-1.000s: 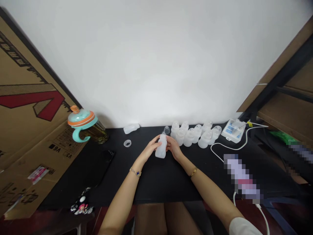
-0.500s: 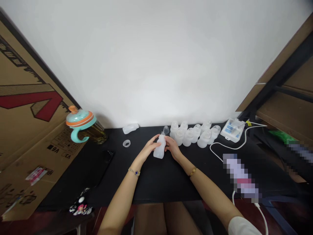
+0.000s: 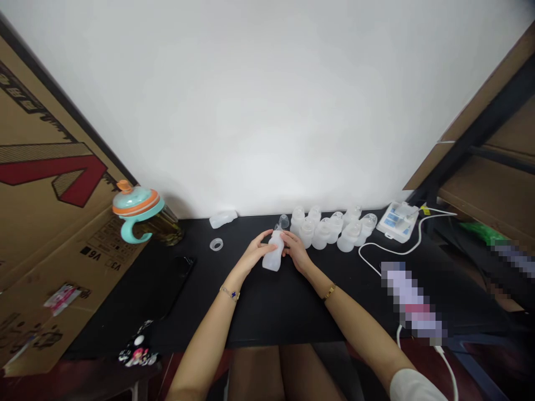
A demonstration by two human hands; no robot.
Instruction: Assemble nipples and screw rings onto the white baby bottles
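A translucent white baby bottle (image 3: 272,257) is held between both hands over the black table, its neck pointing away from me. My left hand (image 3: 256,252) grips its left side, the thumb lying across the front. On the other side, the fingers of my right hand (image 3: 296,252) close around the neck and shoulder. A clear nipple shows at the top of the neck, partly behind the fingers. Just beyond it stands a clear dome cap (image 3: 284,221). Left of my hands lie a white collar ring (image 3: 216,244) and another bottle body (image 3: 223,219) on its side.
Several capped small bottles (image 3: 321,235) stand grouped to the right. Behind them is a white plastic case (image 3: 397,221) with a white cable (image 3: 401,253). At left stand a turquoise-handled jug (image 3: 142,214) and a cardboard box (image 3: 50,223); a dark phone (image 3: 178,278) lies nearer.
Almost nothing differs. Both hands keep hold of the baby bottle in the same place, with only slight finger shifts near its neck.
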